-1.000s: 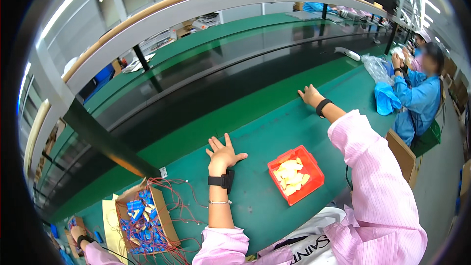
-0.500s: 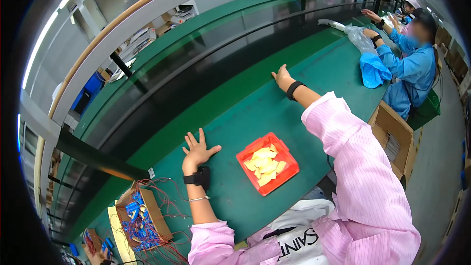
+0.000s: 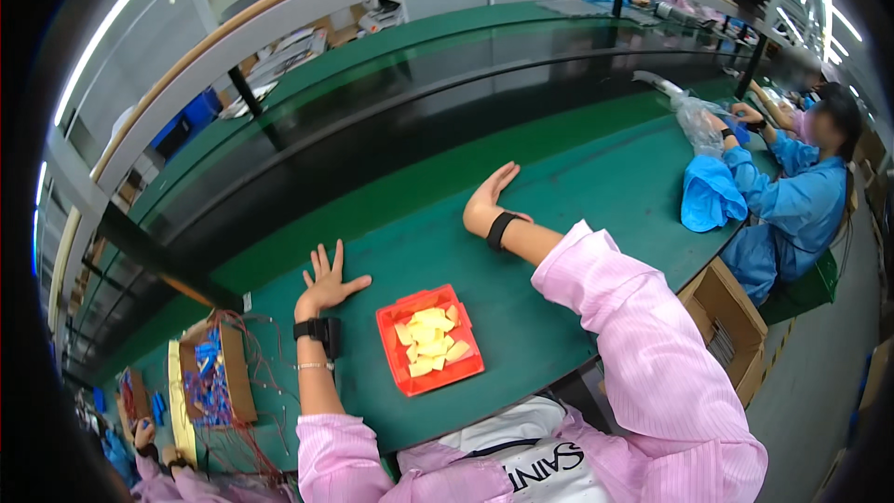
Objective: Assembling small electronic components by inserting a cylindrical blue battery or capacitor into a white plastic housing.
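My left hand (image 3: 328, 285) lies on the green worktop with fingers spread, holding nothing. A black band with a small dark box sits on that wrist. Past the tray, my right hand (image 3: 489, 199) is bent at the wrist, its fingers stretched out and nothing seen in them. It wears a black wrist band too. Between my forearms stands a red plastic tray (image 3: 396, 369), apart from both hands. Several flat, pale yellow pieces (image 3: 430, 337) are heaped loosely inside it.
At left, a cardboard box (image 3: 240, 382) holds blue parts with red wires trailing out. A black conveyor belt (image 3: 372, 116) runs beyond the worktop (image 3: 559, 335). To the right, a co-worker in blue (image 3: 792, 182) handles clear plastic near a blue bag (image 3: 710, 194). An open carton (image 3: 731, 326) stands below.
My view has turned, so the tray appears farther left. My right hand has come inward, from spread flat to turned on edge. The left hand stays spread. The co-worker's hands have moved closer together.
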The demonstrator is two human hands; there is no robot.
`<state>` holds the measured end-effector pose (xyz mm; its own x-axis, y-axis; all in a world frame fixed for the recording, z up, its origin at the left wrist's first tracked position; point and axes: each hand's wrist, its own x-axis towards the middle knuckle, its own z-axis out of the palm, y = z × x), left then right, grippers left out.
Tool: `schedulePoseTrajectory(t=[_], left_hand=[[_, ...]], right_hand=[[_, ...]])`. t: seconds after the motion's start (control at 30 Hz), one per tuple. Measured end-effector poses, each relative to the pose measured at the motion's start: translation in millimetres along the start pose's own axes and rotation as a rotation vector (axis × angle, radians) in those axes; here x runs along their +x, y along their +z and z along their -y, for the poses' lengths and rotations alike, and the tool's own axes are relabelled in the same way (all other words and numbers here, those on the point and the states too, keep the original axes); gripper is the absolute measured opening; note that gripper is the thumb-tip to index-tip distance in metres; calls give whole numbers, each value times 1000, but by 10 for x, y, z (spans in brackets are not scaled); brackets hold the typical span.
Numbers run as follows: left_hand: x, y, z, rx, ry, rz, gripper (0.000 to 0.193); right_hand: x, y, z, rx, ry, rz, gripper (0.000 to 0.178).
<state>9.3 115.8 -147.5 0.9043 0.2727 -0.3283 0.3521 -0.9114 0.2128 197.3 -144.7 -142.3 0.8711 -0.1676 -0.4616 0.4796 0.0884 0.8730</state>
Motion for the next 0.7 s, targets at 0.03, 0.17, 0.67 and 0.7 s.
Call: schedulePoseTrajectory(t=[0.03,0.17,0.67,0.7], left_hand=[[11,5,-4,-18,11,5,115],[137,-60,-195,-34,85,18,116],[-94,-203,454,-343,265,131,74],[-89,-142,415,-356,297,67,73]], right_hand=[[-12,-13,25,-6,-5,5,84],[779,91,294,212,184,-21,66],[237,1114,-216,1031,-288,-833,77],[394,1239,-79,1096,-200,-914,70]])
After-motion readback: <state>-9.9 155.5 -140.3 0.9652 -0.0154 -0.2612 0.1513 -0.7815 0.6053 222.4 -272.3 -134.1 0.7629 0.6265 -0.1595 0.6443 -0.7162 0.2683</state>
